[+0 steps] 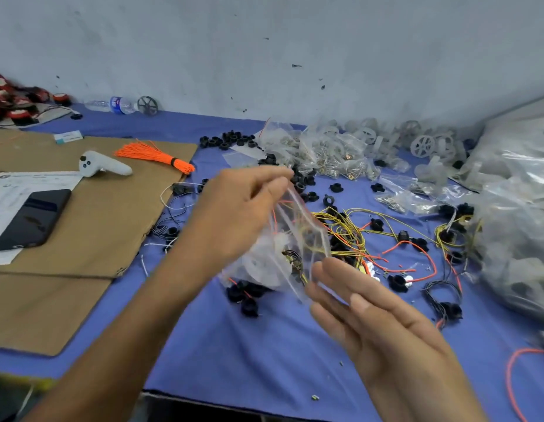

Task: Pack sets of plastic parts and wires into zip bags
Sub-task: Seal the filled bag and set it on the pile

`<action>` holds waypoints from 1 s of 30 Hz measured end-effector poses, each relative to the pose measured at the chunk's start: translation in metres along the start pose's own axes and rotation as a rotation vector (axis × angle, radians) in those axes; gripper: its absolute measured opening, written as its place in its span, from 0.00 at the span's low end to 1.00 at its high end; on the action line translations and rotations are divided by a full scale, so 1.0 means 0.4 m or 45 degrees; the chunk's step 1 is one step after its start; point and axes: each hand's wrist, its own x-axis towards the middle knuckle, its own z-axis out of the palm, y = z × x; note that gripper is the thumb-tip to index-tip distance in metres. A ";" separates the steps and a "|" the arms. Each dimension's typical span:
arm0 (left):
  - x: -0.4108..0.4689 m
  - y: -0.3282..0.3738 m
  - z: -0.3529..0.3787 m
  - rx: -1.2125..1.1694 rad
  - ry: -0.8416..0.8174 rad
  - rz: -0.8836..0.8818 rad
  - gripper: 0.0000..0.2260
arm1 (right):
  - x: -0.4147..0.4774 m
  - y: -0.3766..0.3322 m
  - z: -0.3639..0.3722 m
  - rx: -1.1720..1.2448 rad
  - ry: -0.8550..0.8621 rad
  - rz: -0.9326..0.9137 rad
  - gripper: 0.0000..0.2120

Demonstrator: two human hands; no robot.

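Fingers of left hand pinched the top edge of the zip bag, held above the tabletop | bag's long axis ran from that pinch down-right toward right hand | I judged right hand nearer the loose lower end: palm up, straight, spread, tips apparently touching the bag.

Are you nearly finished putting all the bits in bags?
Not nearly. Small clear bags heaped at the back look filled. The left hand pinches a part-filled clear zip bag; the right hand is open beside it. Loose black plastic knobs and yellow wires lie unpacked on the blue cloth.
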 end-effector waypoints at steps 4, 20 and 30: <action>0.208 -0.128 -0.099 -0.217 0.109 -0.403 0.08 | -0.032 0.011 -0.144 -0.246 0.138 -0.050 0.16; 0.220 -0.447 -0.214 -0.590 0.167 -1.331 0.16 | 0.011 0.103 -0.300 -1.365 0.178 -0.135 0.16; 0.187 -0.271 -0.182 -0.419 0.101 -0.663 0.08 | 0.249 0.242 -0.202 -2.155 -0.017 -0.387 0.09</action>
